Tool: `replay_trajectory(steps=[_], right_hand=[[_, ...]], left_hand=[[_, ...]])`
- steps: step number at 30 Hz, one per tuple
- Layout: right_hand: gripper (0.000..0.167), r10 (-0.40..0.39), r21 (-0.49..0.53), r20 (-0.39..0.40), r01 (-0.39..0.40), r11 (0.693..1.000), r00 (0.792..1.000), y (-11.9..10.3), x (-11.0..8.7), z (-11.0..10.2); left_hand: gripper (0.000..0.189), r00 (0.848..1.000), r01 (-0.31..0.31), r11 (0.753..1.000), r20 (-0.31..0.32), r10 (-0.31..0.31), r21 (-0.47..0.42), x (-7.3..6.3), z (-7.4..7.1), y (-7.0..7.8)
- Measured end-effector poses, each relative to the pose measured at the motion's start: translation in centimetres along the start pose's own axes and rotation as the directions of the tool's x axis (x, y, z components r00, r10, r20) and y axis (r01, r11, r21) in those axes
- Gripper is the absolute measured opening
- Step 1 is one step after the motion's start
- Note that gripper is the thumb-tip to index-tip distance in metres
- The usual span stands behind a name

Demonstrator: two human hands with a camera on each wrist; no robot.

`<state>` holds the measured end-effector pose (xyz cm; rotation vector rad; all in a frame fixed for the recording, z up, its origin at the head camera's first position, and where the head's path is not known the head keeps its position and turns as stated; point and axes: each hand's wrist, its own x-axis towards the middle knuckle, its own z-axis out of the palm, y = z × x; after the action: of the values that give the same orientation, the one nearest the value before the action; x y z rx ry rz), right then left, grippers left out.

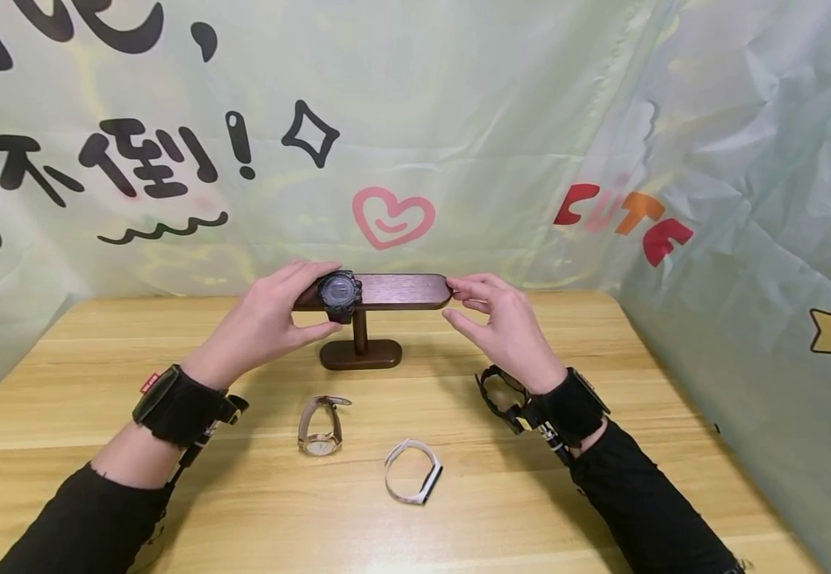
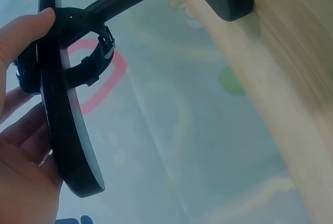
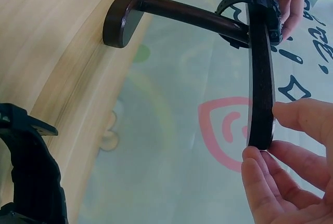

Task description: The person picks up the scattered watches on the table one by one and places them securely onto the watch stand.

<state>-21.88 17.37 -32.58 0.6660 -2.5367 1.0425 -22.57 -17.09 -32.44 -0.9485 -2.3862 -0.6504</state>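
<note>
A black digital watch [image 1: 340, 293] sits round the left part of the dark wooden bar of a watch stand [image 1: 404, 292]. My left hand [image 1: 272, 311] grips the watch, thumb below its face and fingers over the top. From the left wrist view, the watch strap [image 2: 86, 81] loops round the bar. My right hand [image 1: 505, 323] is at the bar's right end, its fingertips [image 3: 252, 154] touching the rounded tip and the fingers spread loosely about it. The stand's base [image 1: 360, 355] rests on the table.
In front of the stand lie a watch with a brown strap and gold case [image 1: 320, 442] and a white band with a dark face [image 1: 412, 472]. A black looped strap [image 1: 490, 391] is by the right wrist. Printed sheets [image 1: 502, 159] rise behind the wooden table [image 1: 257, 510].
</note>
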Motion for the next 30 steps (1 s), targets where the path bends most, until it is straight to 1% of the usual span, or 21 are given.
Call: replay_trajectory(steps=[5, 13, 21, 24, 26, 27, 30], right_hand=[[0.042, 0.0, 0.004, -0.005, 0.0, 1.0, 1.0, -0.1, 0.0, -0.1], [0.04, -0.01, 0.009, -0.018, 0.011, 1.0, 1.0, -0.4, -0.1, -0.3], [0.036, -0.02, 0.016, -0.026, 0.021, 1.0, 0.999, -0.8, -0.2, -0.4], [0.034, -0.026, 0.025, -0.023, 0.027, 0.999, 0.999, -1.1, -0.3, -0.5], [0.033, -0.033, 0.03, -0.017, 0.034, 0.999, 0.999, -1.2, -0.4, -0.5], [0.032, -0.038, 0.031, -0.013, 0.038, 0.999, 0.999, -1.3, -0.5, -0.5], [0.031, -0.054, 0.031, 0.003, 0.054, 0.998, 0.999, -1.8, -0.7, -0.5]], left_hand=[[0.08, 1.0, -0.022, 1.0, -0.013, 0.022, 0.017, -0.3, -0.2, 0.1], [0.068, 0.999, -0.028, 0.999, -0.036, 0.029, 0.026, -1.1, -1.0, 0.6], [0.049, 0.992, -0.098, 0.994, -0.076, 0.101, 0.052, -2.2, -1.9, 1.7], [0.046, 0.986, -0.143, 0.987, -0.074, 0.148, 0.078, -2.6, -2.2, 2.2], [0.046, 0.979, -0.192, 0.978, -0.054, 0.197, 0.088, -3.0, -2.4, 2.5], [0.046, 0.974, -0.221, 0.971, -0.038, 0.225, 0.094, -3.1, -2.5, 2.6], [0.048, 0.951, -0.308, 0.943, 0.021, 0.308, 0.123, -3.9, -2.5, 2.8]])
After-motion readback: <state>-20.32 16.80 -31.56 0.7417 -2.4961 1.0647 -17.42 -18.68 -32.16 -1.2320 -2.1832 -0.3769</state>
